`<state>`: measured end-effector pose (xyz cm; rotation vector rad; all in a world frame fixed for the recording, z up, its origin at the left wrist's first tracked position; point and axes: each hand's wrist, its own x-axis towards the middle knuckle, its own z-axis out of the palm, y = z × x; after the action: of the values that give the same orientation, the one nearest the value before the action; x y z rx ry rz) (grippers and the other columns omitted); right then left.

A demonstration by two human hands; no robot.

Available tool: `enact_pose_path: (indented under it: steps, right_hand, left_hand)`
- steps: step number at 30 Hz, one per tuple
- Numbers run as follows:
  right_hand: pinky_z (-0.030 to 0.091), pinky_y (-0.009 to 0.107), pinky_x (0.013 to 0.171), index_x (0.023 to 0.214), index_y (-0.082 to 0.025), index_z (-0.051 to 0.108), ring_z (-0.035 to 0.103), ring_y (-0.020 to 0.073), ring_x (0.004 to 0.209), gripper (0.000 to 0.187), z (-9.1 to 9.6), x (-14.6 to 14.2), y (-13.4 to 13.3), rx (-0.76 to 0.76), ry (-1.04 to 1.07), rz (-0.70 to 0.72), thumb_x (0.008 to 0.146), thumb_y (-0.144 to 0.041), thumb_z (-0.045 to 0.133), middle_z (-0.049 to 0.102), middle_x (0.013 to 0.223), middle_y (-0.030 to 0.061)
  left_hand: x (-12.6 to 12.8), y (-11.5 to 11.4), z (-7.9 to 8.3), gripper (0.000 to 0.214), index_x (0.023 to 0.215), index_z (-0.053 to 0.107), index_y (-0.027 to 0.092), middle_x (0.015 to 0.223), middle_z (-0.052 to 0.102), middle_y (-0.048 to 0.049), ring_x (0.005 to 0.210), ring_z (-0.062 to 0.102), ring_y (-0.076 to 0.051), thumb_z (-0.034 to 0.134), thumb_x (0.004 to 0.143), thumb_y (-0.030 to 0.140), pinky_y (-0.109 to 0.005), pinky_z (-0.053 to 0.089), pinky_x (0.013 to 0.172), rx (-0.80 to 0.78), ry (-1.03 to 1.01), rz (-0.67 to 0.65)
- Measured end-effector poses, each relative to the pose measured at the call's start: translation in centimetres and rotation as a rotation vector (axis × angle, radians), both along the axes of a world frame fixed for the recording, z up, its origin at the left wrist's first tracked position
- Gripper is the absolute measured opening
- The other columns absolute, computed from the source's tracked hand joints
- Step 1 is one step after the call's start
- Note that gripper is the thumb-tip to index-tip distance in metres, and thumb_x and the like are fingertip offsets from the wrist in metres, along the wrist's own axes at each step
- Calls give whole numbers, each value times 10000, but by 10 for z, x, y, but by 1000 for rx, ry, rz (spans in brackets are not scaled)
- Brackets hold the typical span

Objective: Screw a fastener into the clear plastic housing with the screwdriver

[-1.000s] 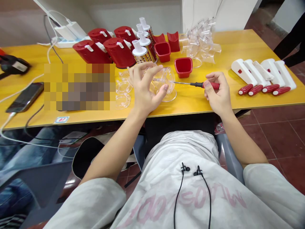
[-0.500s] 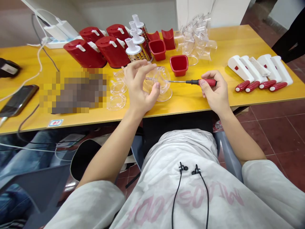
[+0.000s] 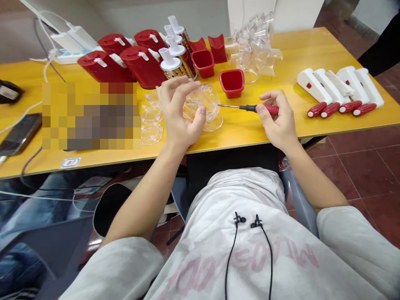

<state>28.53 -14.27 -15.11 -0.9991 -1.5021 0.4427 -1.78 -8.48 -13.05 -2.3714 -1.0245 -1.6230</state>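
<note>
So closest in, below both grips, there's a pale T-shirt (image 3: 243,254) with faded pink lettering and a pair of black earbuds (image 3: 240,218) lying on it. Past that is the yellow desk (image 3: 237,135), where the action's at.

Left grip (image 3: 183,112) has its fingers and thumb curled around a clear plastic part (image 3: 210,102), which sits just to that grip's right, on or right over the desk. Right grip (image 3: 279,121) is wrapped around the red handle of a screwdriver (image 3: 249,108). The shaft points back toward the left grip and the tip's at the right side of the clear part. Can't tell if it's actually seated in anything, clear on clear is rough to read.

Just left of the left grip are more clear pieces (image 3: 152,134), then a pixelated patch, then a phone (image 3: 21,133) way further out. Well off to the right grip's right you've got a row of white handles (image 3: 315,85) with red ends.

Slightly beyond and between the grips is a red tub (image 3: 231,85). Farther back, past the left grip, are metal drums (image 3: 171,73) with white tops, then red housings (image 3: 142,66) left of those. Beyond the right grip, a bit left of it, there's a jumble of clear plastic (image 3: 256,41).
</note>
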Motion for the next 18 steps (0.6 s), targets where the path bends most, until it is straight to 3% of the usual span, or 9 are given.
enact_pose_path:
  steps: [3, 8, 12, 18]
  right_hand:
    - [700, 443, 950, 1302, -331, 664, 667, 202, 850, 433, -6, 2, 4, -18, -4, -4, 1117, -722, 672, 625, 924, -8]
    - [690, 483, 1102, 1333, -349, 648, 696, 251, 1177, 412, -11, 4, 11, 82, 11, 43, 1053, -612, 796, 678, 1226, 53]
    - [701, 485, 1113, 1312, -343, 663, 716, 252, 1199, 362, -7, 3, 8, 74, 6, 95, 1026, -484, 835, 697, 1241, 49]
    - [684, 530, 1183, 1271, -320, 688, 748, 249, 1184, 333, -5, 3, 7, 47, 6, 72, 1097, -599, 742, 741, 1195, 43]
  left_hand:
    - [1, 0, -1, 603, 1485, 774, 392, 1462, 680, -107, 1447, 655, -386, 584, 1135, 845, -639, 502, 1268, 16, -16, -14]
    - [2, 1, -2, 557, 1488, 776, 425, 1466, 681, -94, 1455, 651, -386, 600, 1145, 827, -635, 482, 1278, 2, -34, -24]
    - [1, 2, -2, 606, 1493, 784, 359, 1451, 685, -119, 1429, 665, -403, 601, 1142, 818, -661, 500, 1243, 49, -21, -38]
    - [0, 5, -4, 614, 1489, 782, 352, 1453, 680, -117, 1427, 661, -404, 604, 1136, 822, -649, 503, 1249, 49, -18, -40]
